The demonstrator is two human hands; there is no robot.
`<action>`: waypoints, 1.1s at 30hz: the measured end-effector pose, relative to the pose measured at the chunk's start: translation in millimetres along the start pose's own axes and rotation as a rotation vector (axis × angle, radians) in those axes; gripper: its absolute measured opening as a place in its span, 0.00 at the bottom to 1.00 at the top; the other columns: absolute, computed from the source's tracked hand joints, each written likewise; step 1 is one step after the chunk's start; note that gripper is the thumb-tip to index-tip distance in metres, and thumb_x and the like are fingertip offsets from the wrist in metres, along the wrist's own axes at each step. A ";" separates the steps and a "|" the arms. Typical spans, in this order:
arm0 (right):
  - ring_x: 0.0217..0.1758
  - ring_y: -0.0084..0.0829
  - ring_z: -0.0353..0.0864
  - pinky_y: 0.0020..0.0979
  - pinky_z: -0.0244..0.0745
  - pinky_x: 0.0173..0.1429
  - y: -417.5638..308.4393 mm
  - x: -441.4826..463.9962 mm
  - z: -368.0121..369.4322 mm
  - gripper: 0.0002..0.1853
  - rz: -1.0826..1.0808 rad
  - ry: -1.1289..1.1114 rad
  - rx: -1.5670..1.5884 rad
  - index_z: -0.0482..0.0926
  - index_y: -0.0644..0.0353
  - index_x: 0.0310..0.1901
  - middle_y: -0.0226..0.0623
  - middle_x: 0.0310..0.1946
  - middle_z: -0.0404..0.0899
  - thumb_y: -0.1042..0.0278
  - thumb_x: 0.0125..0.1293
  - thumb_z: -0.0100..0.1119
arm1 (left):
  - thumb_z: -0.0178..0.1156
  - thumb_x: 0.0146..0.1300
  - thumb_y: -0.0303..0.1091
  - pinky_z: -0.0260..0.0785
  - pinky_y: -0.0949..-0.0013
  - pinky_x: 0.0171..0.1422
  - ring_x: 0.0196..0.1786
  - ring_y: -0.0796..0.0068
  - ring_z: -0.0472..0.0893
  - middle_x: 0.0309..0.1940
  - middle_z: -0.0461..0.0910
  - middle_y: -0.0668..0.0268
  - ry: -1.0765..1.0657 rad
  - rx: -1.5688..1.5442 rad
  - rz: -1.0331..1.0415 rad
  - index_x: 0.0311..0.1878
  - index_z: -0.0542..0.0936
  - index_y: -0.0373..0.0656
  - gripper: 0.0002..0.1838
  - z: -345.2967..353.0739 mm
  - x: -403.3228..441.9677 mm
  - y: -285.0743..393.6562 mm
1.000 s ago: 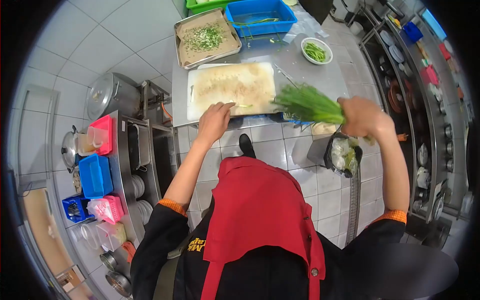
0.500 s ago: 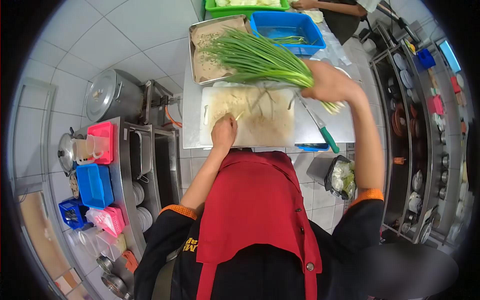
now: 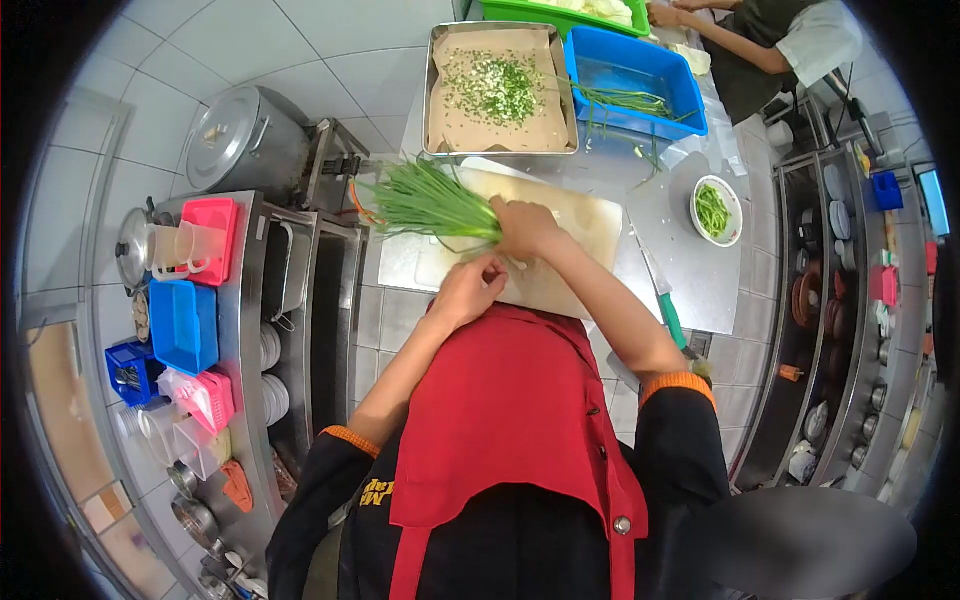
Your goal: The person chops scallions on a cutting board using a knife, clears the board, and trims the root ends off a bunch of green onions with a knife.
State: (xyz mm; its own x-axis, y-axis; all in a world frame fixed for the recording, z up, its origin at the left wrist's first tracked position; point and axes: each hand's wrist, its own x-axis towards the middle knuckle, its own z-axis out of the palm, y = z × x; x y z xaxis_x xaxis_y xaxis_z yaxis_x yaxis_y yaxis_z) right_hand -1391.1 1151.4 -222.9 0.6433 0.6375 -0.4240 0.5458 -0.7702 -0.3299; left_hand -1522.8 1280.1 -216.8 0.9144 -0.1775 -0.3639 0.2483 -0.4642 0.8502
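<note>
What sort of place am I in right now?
Probably a commercial kitchen: there's a large lidded pot, a cutting board with green onions held partly over it, and a metal tray of chopped greens.

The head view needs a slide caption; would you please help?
Right hand grips green onions at a cutting board, left hand alongside.

1. One bunch of long green stalks (image 3: 430, 205) was counted.
2. The desk (image 3: 712, 298) carried one knife (image 3: 668, 307), one metal tray (image 3: 500, 152), one white bowl (image 3: 718, 240) and one blue tub (image 3: 630, 72).
3. One green tub (image 3: 540, 14) and one large lidded pot (image 3: 230, 145) were noted.
</note>
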 end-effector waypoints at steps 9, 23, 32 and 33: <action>0.71 0.44 0.62 0.62 0.44 0.77 -6.8 -62.9 32.8 0.66 0.034 0.409 -0.060 0.56 0.61 0.73 0.45 0.62 0.67 0.39 0.32 0.81 | 0.79 0.40 0.47 0.38 0.39 0.81 0.80 0.47 0.46 0.75 0.58 0.61 0.073 0.987 0.457 0.79 0.52 0.55 0.63 -48.6 34.7 18.7; 0.56 0.35 0.75 0.45 0.63 0.68 57.5 -65.8 52.2 0.39 -0.192 0.635 -0.160 0.70 0.45 0.67 0.31 0.48 0.77 0.55 0.50 0.71 | 0.68 0.52 0.57 0.59 0.51 0.66 0.57 0.58 0.70 0.52 0.72 0.59 0.135 1.076 0.617 0.63 0.72 0.42 0.40 -21.5 74.9 -5.7; 0.64 0.32 0.71 0.45 0.58 0.72 128.1 -113.8 24.6 0.40 -0.193 0.502 -0.170 0.65 0.38 0.71 0.27 0.57 0.75 0.55 0.55 0.70 | 0.68 0.54 0.51 0.66 0.50 0.58 0.56 0.58 0.73 0.50 0.73 0.58 0.120 1.119 0.386 0.73 0.62 0.51 0.45 -24.2 59.7 23.8; 0.65 0.32 0.70 0.45 0.56 0.74 130.2 -114.3 24.5 0.41 -0.185 0.475 -0.156 0.64 0.39 0.71 0.27 0.58 0.74 0.55 0.55 0.70 | 0.68 0.53 0.51 0.67 0.50 0.57 0.57 0.58 0.74 0.51 0.74 0.58 0.079 1.112 0.310 0.73 0.61 0.52 0.45 -35.1 57.7 8.3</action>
State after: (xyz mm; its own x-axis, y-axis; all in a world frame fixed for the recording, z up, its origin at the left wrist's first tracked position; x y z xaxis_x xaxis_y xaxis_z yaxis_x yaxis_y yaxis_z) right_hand -1406.7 977.8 -238.1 0.6812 0.7288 0.0701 0.7233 -0.6551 -0.2184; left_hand -1456.7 1296.4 -217.4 0.9138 -0.3813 -0.1403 -0.3733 -0.9242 0.0802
